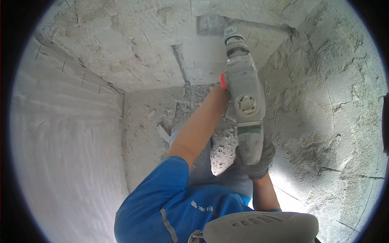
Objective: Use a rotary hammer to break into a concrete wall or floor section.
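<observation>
rotary hammer: the dust-coated rotary hammer (246, 87) lies lengthwise ahead of the person, chuck (234, 38) at the far end, rear end nearest the body; a red tab (223, 81) juts from its left side.
right hand: the right hand (266, 157), in a dark grey glove, is curled around the rear of the rotary hammer; glove shows on both sides of the housing.
left hand: the left hand (227, 94) meets the left flank just below the red tab; most of it is hidden behind the housing, so how far its fingers close, and on what, cannot be told.
wall ahead: the chuck overlaps the right part of a shallow rectangular recess (208, 25); whether anything touches there cannot be told. a narrow groove (179, 60) runs down the wall to the left.
side walls: the left wall (69, 154) is smooth and pale, the right wall (332, 117) rough and cracked.
floor: grey rubble (223, 152) lies between the person's legs.
clothing: a blue short-sleeved shirt (158, 182); a grey vented piece (261, 229) fills part of the lower edge.
</observation>
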`<move>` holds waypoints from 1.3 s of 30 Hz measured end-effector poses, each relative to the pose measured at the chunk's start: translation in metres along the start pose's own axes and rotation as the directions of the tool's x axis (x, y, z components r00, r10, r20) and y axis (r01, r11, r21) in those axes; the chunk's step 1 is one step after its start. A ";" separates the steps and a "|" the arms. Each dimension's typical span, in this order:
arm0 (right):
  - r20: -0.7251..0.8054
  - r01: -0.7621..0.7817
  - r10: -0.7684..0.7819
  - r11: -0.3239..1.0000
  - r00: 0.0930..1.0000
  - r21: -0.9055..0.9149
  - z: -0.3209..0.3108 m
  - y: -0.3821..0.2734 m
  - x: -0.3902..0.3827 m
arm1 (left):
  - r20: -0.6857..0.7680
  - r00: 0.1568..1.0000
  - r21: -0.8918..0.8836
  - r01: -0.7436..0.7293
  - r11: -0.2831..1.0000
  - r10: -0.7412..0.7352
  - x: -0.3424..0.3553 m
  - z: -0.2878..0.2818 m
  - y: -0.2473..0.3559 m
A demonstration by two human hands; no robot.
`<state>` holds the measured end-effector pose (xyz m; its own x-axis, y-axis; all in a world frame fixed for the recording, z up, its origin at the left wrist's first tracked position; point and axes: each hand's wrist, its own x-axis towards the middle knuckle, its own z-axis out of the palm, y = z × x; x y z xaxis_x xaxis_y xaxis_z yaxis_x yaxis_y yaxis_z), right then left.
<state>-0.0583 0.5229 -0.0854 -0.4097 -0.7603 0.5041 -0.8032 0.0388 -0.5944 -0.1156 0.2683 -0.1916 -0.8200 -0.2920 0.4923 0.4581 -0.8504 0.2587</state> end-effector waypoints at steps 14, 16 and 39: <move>0.070 -0.359 0.362 0.849 0.930 0.387 -0.048 0.047 -0.033 | -0.720 0.693 0.078 0.031 0.996 0.035 0.010 0.060 -0.028; 0.115 -0.345 0.326 0.875 0.939 0.341 -0.039 0.058 -0.035 | -0.695 0.716 0.096 -0.001 0.995 0.068 0.006 0.052 -0.018; 0.092 -0.374 0.363 0.906 0.927 0.199 -0.026 0.056 -0.010 | -0.579 0.810 0.168 0.007 0.986 0.093 0.008 -0.020 -0.002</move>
<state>-0.1106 0.5497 -0.1073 -0.6316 -0.7505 0.1944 -0.4883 0.1903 -0.8517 -0.1300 0.2591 -0.2044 -0.8203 -0.5690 -0.0585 0.5036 -0.7669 0.3978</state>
